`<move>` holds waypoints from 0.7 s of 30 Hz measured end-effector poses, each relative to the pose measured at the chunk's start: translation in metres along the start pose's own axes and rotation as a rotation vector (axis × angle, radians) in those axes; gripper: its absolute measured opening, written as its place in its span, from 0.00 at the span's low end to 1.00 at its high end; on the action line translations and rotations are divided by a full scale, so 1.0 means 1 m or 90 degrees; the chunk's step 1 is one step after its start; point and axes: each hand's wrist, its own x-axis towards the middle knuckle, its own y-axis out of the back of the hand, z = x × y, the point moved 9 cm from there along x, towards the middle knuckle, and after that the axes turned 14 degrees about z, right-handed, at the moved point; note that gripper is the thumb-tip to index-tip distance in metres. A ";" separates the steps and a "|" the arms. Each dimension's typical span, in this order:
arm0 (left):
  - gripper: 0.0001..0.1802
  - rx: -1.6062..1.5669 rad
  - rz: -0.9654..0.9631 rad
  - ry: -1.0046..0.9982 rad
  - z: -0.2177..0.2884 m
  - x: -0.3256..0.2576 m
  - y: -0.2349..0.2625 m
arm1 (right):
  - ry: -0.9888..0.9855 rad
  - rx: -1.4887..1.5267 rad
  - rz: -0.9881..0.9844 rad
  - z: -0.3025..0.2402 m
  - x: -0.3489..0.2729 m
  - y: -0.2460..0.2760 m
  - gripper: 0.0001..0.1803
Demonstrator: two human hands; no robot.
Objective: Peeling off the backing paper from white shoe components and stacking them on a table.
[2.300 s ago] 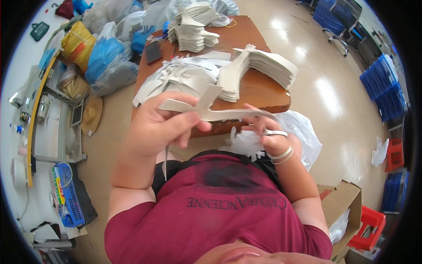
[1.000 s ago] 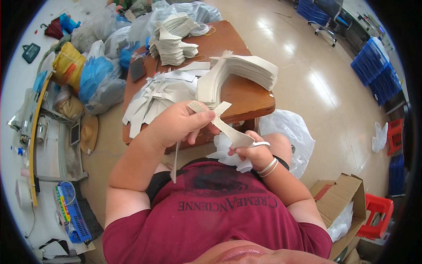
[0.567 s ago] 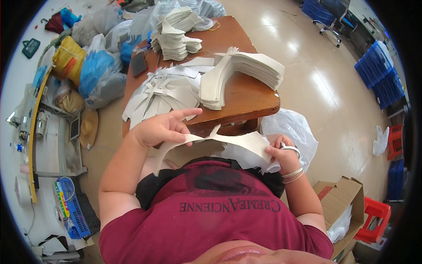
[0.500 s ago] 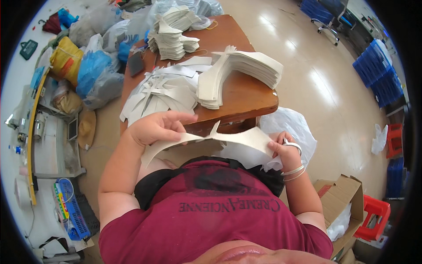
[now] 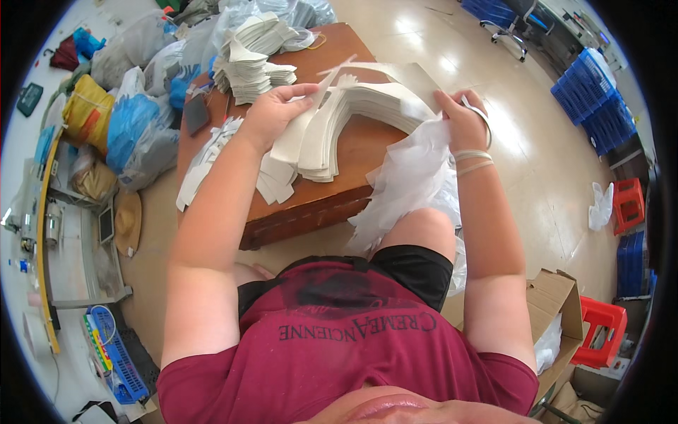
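L hand (image 5: 289, 112) and R hand (image 5: 466, 124) are pinching opp. sides of a pale cut piece (image 5: 411, 75) over a stack (image 5: 328, 134), prob. aligning it, next move calling for matched edges.

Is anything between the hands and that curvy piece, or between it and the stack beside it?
Nothing between the left hand or right hand and the cream piece: both hold it. Thin white sheets hang below the right hand, near the right end of the stack; whether they come between is unclear.
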 end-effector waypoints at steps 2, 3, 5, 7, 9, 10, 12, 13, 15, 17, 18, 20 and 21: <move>0.15 -0.058 -0.024 0.058 -0.017 0.021 -0.011 | 0.022 -0.032 0.005 0.014 0.022 -0.010 0.17; 0.17 -0.025 -0.028 0.080 -0.024 0.026 -0.015 | -0.005 -0.103 0.023 0.029 0.032 -0.011 0.17; 0.17 0.029 -0.016 0.096 -0.039 0.035 -0.014 | -0.039 -0.242 0.054 0.032 0.030 -0.016 0.17; 0.17 0.088 -0.019 0.120 -0.051 0.038 -0.014 | -0.043 -0.263 0.049 0.039 0.032 -0.019 0.17; 0.17 0.120 -0.004 0.096 -0.052 0.039 -0.012 | -0.049 -0.315 0.042 0.042 0.032 -0.019 0.18; 0.16 0.150 0.013 0.072 -0.050 0.037 -0.009 | -0.050 -0.314 0.041 0.040 0.031 -0.018 0.18; 0.15 0.171 0.018 0.067 -0.046 0.033 -0.007 | -0.042 -0.303 0.022 0.036 0.029 -0.021 0.19; 0.16 0.198 0.014 0.057 -0.045 0.033 -0.006 | -0.042 -0.301 0.021 0.033 0.028 -0.021 0.19; 0.16 0.225 0.013 0.045 -0.045 0.031 -0.003 | -0.035 -0.360 0.031 0.028 0.026 -0.019 0.20; 0.19 0.346 -0.019 -0.142 -0.028 0.030 -0.009 | -0.002 -0.397 0.018 0.022 0.027 -0.019 0.21; 0.19 0.347 -0.015 -0.148 -0.028 0.029 -0.009 | 0.028 -0.437 0.007 0.019 0.027 -0.018 0.21; 0.22 0.488 -0.038 -0.220 -0.021 0.019 -0.020 | 0.034 -0.435 -0.003 0.017 0.025 -0.011 0.22; 0.28 0.553 -0.050 -0.244 -0.021 0.016 -0.022 | 0.033 -0.439 -0.015 0.017 0.021 -0.008 0.23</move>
